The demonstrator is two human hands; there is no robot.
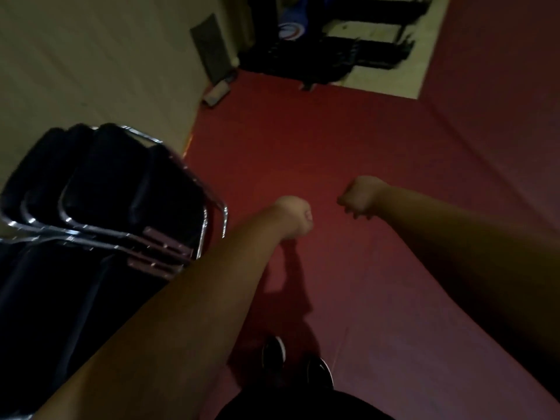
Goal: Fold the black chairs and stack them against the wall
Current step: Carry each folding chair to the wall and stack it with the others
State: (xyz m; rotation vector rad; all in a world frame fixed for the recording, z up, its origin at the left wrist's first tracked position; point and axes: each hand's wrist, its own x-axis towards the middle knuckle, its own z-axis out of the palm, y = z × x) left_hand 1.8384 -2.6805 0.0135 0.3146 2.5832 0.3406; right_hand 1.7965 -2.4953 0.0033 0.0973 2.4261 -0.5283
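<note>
The red floor (348, 140) runs as a long open lane straight ahead of the person. It is bounded on the left by the pale wall (91, 71) and at its far end by a lighter patch of flooring (378, 83). The stack of folded black chairs (121, 192) leans against that wall at the left of the lane. 3 chrome frame outlines can be counted nested one on another, their flat faces turned toward the lane and their long axes running along the wall. At the far end stands a cluster of dark furniture (348, 53), too blurred to say for sure that it is chairs. If it is, the next chair to fold probably lies there, straight ahead and well apart from the person. Both arms reach forward over bare floor. The left hand (295, 218) is the nearer of the 2 to the stack, just beside its chrome edge without touching it. The right hand (362, 197) hangs a little further forward, out in the lane. The hands are apart, each with its fingers curled into a loose fist and holding nothing. Nothing visible blocks the lane ahead, though a small object (216, 92) lies at the foot of the wall further along. The 2 dark shoes (274, 354) point down the lane.
</note>
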